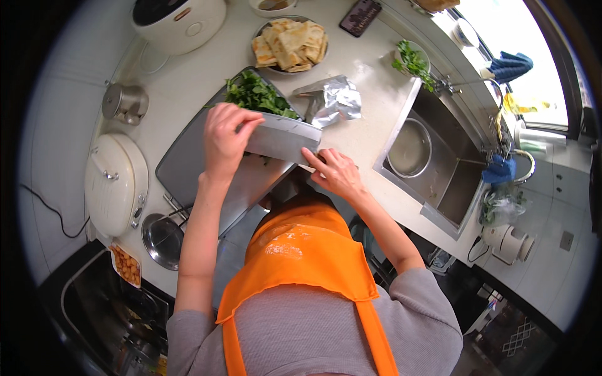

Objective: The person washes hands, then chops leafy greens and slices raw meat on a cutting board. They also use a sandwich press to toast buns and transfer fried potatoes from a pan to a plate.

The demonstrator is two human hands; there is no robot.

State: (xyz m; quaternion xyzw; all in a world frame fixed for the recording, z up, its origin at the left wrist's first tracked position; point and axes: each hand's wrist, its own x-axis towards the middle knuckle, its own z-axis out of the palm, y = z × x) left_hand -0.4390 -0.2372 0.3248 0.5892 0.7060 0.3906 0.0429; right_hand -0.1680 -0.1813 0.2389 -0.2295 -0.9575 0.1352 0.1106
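A wide steel cleaver (285,141) is tilted above a grey cutting board (186,145), its blade facing up towards me. My right hand (339,175) grips it at the handle end, index finger stretched along the blade; most of the handle is hidden. My left hand (229,136) is at the blade's far left end, thumb and fingertips pinched together by the upper edge. Whether anything is between those fingertips is too small to tell. Leafy green herbs (258,94) lie heaped on the board just behind the blade, and a few leaf bits show below it.
Crumpled foil (335,101) and a plate of flatbread pieces (291,44) are beyond the board. On the right is a steel sink (425,188) holding a pot (410,148). A white electric cooker (115,185) and a steel lid (162,239) stand left.
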